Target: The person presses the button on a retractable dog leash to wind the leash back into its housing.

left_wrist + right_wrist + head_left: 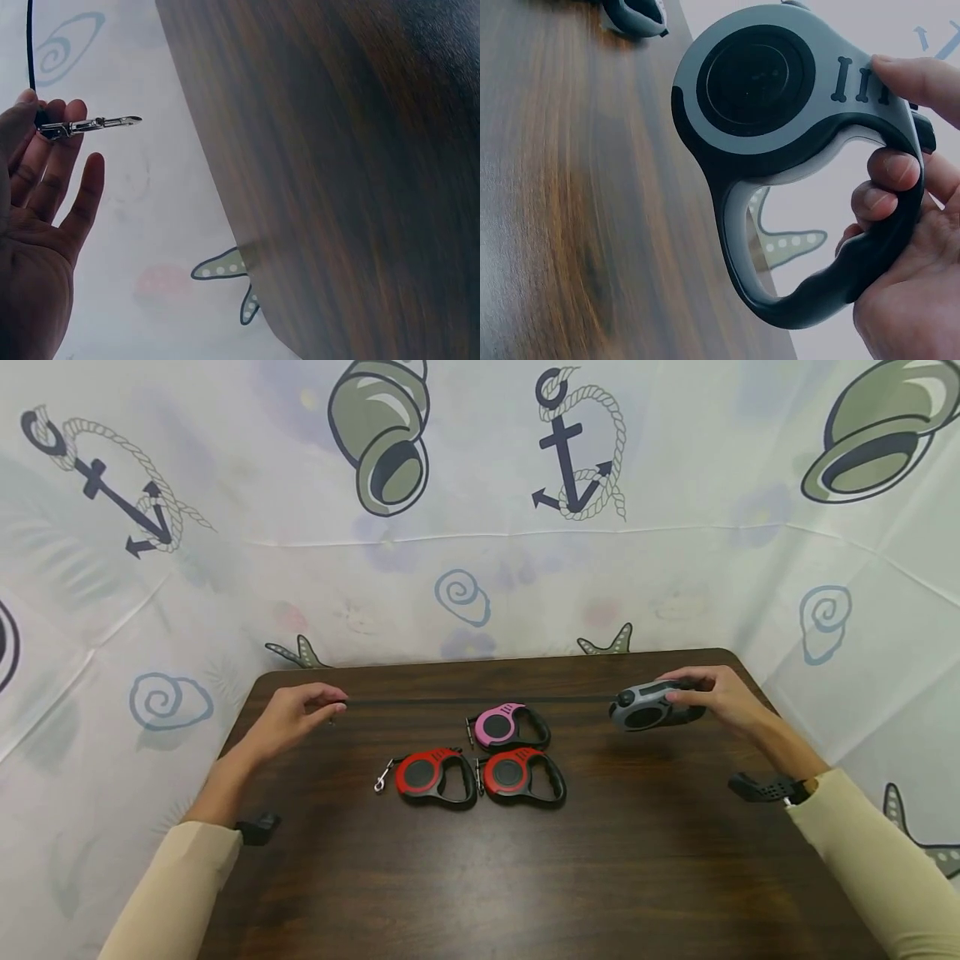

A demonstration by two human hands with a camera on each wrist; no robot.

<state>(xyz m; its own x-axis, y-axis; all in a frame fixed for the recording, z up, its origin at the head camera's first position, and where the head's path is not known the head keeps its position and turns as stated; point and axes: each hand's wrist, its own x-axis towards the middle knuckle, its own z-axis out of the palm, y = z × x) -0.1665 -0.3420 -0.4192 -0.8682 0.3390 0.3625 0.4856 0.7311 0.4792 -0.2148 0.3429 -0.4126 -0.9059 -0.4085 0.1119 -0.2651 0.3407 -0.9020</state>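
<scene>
My right hand grips the handle of a grey and black retractable dog leash, its fingers through the loop and its thumb on the bone-marked casing. From that leash a thin dark cord runs straight across above the table to my left hand. There, thumb and fingertips pinch the cord's end beside a silver metal clip, which sticks out past the fingers. Between the hands lie a pink leash and, nearer me, two red leashes, one on the left and one on the right.
The brown wooden table has its back edge against a white curtain printed with anchors and shells. A silver clip lies left of the left red leash. Each forearm wears a black wrist strap.
</scene>
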